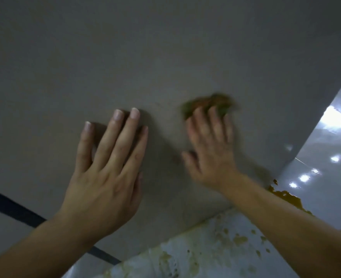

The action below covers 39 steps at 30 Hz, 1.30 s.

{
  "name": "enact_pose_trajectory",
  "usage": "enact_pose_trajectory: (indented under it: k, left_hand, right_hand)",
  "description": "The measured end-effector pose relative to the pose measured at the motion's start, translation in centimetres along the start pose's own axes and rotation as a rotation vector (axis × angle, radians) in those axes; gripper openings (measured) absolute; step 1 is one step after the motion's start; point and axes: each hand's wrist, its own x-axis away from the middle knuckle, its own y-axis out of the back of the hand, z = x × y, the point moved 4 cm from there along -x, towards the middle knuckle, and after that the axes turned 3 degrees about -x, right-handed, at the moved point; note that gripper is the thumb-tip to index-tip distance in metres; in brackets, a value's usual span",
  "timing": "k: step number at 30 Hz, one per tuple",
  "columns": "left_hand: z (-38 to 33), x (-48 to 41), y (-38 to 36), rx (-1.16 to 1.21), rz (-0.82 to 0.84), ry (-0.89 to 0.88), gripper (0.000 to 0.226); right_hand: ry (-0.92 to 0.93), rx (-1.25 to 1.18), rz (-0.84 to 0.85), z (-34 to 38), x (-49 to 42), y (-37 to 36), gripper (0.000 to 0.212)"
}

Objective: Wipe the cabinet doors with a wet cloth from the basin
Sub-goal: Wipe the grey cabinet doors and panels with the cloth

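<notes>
Plainly, cloth lies under right grip.

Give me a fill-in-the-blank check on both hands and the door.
The left hand lies ____ on the matte grey cabinet door, holding nothing.
The right hand pins the blurred green-and-orange cloth to it with its ____.
Splatter on the glossy pale panel lower down is ____ in colour.
Missing words: flat, fingers, brown.

Left hand lies flat on the cabinet door, left of the cloth.
</notes>
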Motion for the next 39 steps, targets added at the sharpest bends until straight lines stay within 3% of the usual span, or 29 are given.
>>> enact_pose_trajectory:
  k: [2, 3, 7, 9, 13, 15, 20, 22, 24, 28, 33, 35, 39]
  left_hand:
    - [0.0, 0.5, -0.3, 0.005, 0.008, 0.001, 0.077]
    - [0.0, 0.7, -0.4, 0.007, 0.013, 0.004, 0.077]
    - [0.1, 1.5, -0.7, 0.027, 0.03, 0.013, 0.079]
    - [0.2, 2.1, -0.7, 0.04, 0.028, 0.025, 0.079]
    - [0.9, 2.8, -0.4, 0.085, -0.004, 0.117, 0.082]
    - [1.1, 2.9, -0.5, 0.085, -0.004, 0.128, 0.086]
    - [1.0, 3.0, -0.3, 0.118, -0.012, 0.146, 0.086]
    - [0.6, 3.3, -0.3, 0.114, 0.0, 0.139, 0.084]
    - [0.0, 3.4, -0.5, 0.118, 0.011, 0.128, 0.084]
    - [-0.9, 3.2, -1.0, 0.096, 0.044, 0.099, 0.082]
    - [-1.6, 3.0, -1.3, 0.101, 0.039, 0.063, 0.08]
    - [-2.1, 2.8, -1.5, 0.11, 0.036, 0.035, 0.079]
    - [-2.5, 2.1, -2.1, 0.119, 0.031, -0.007, 0.076]
  right_hand:
    - [-0.21, -0.071, -0.102, -1.1, -2.5, 1.1, 0.07]
    - [-0.231, -0.084, -0.105, -0.6, -2.8, 1.0, 0.071]
    - [0.185, 0.036, 0.132, 3.0, 2.5, -2.0, 0.065]
    - [0.264, 0.067, 0.156, 2.6, 3.4, -2.0, 0.063]
    - [-0.003, -0.016, -0.057, 1.6, -5.2, 1.8, 0.066]
    - [-0.03, -0.038, -0.119, 2.1, -8.7, 2.9, 0.068]
    - [0.491, 0.12, 0.195, 4.0, -1.9, -0.2, 0.068]
    - [0.582, 0.166, 0.236, 3.2, 0.5, -0.6, 0.068]
    - [0.491, 0.145, 0.19, 2.8, -0.5, -0.2, 0.071]
    - [-0.009, -0.022, 0.024, 2.4, -1.2, 0.2, 0.066]
    - [-0.463, -0.158, 0.101, 2.1, 6.9, -1.5, 0.071]
    - [-0.493, -0.22, 0.123, 2.1, 6.7, -1.0, 0.071]
    - [-0.204, -0.129, 0.06, 2.3, 0.0, 1.0, 0.071]
